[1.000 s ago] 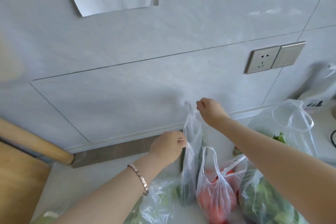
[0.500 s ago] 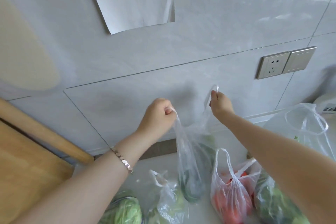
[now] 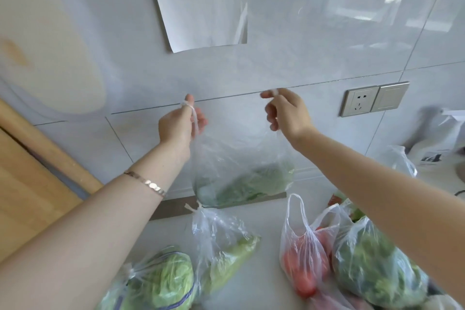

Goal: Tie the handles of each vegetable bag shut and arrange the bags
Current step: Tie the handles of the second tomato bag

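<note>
Left grip: I see the left hand [image 3: 180,124] curled round one twisted handle of the held bag [image 3: 241,173], the strand looped over a raised finger.
Right grip: the right hand [image 3: 289,114] pinches the other handle between thumb and forefinger tip; its remaining fingers hang loosely bent.
Bag position: it hangs in the air between both hands, in front of the wall [image 3: 276,65] and clear of the counter [image 3: 264,259].
Material: thin, clear, crinkled film (limp and glossy), with dark leafy greens slumped in the bottom.
Neighbours: at 6 o'clock of it lies a tied bag [image 3: 221,241] of pale greens; at 7 o'clock a cabbage bag [image 3: 163,282]; at 5 o'clock a tomato bag [image 3: 304,257], handles loose, touching a leafy bag [image 3: 372,269].
Change: half a second ago the hands were closer and the film hung narrow; now they are wider apart and the mouth is stretched open.
</note>
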`<state>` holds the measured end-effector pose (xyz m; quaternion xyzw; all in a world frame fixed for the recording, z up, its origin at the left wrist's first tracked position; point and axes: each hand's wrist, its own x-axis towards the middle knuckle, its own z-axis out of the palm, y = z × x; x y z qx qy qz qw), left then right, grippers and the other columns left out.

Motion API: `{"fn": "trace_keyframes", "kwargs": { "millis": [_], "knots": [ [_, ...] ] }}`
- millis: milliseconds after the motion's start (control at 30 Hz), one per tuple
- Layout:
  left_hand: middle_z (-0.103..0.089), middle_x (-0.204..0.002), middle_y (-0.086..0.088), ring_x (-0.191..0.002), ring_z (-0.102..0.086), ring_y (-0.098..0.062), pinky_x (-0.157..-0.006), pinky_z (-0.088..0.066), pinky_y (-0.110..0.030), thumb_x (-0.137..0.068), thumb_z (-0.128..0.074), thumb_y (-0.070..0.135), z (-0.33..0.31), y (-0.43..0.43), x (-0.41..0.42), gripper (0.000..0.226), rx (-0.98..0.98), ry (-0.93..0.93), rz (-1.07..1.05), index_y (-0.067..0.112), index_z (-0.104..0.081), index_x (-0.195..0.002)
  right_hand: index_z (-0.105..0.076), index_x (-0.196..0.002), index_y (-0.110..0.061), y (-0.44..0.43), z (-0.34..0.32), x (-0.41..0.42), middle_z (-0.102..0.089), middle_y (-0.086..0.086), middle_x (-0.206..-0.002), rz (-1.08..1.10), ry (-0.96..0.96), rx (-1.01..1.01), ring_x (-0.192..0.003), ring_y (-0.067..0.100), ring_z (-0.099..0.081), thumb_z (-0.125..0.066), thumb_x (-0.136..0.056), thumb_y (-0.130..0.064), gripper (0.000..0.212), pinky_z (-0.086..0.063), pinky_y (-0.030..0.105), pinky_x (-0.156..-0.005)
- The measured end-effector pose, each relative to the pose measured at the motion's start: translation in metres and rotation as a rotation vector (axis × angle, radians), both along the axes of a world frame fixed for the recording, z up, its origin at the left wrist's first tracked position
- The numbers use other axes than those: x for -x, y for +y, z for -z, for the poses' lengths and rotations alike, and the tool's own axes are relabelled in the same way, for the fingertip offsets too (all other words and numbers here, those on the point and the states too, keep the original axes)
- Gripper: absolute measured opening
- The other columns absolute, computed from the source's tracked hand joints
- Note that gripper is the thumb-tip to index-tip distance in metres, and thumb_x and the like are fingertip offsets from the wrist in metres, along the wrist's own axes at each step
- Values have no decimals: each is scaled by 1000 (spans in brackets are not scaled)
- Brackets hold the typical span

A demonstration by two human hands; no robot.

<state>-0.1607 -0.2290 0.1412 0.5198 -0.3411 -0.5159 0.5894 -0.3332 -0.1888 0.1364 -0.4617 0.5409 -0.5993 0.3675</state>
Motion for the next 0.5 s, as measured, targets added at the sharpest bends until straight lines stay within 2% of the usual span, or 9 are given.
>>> {"fn": "trace_keyframes", "kwargs": {
  "millis": [67,133,200,300,400,467,500],
  "knots": [
    [-64,-70,0,-31,-43,-6,-37,-45,-15,-92,-54,26,-4,26,-2,16,96,-185,145,17,-60,-80,-58,-95,-10,19,-11,-13,-47,3,-61,-136,20,-19,-50,14,-40,-29,-89,-3,31,-32,21,-42],
    [-65,-83,1,-29,-42,-6,-37,-44,-15,-92,-51,15,-7,49,-9,14,170,-430,274,16,-61,-101,-61,-98,-9,32,-19,-22,-53,2,-69,-248,38,-79,-54,14,-46,-30,-86,2,35,-37,21,-43],
    [-63,-98,5,-35,-53,-7,-41,-49,-18,-87,-53,2,-8,69,-18,39,200,-543,393,21,-54,-121,-63,-100,-9,42,-23,-30,-58,0,-77,-386,69,-175,-58,11,-52,-35,-84,6,36,-42,18,-44],
    [-54,-118,9,-56,-65,-7,-44,-51,-21,-81,-59,-5,0,101,-32,62,201,-565,532,32,-44,-128,-61,-111,2,57,-19,-41,-66,-2,-76,-658,49,-327,-57,2,-59,-42,-86,7,32,-43,11,-42],
    [-58,-118,5,-71,-63,-14,-47,-48,-20,-76,-66,-5,17,123,-37,66,187,-527,628,38,-45,-122,-43,-118,22,70,-10,-46,-63,13,-91,-897,-26,-398,-58,2,-60,-47,-85,6,37,-41,8,-41],
    [-60,-115,-3,-72,-62,-11,-48,-48,-20,-73,-71,-3,27,140,-37,67,138,-452,666,37,-47,-120,-47,-105,24,82,-2,-48,-65,9,-74,-1015,-97,-449,-52,4,-59,-47,-83,7,29,-45,11,-43],
    [-59,-116,-6,-73,-63,-11,-48,-49,-20,-69,-73,-1,28,144,-35,66,117,-409,683,37,-48,-118,-55,-94,17,84,0,-48,-62,5,-61,-1045,-117,-475,-47,5,-57,-47,-82,5,18,-46,13,-44]
  ]
}}
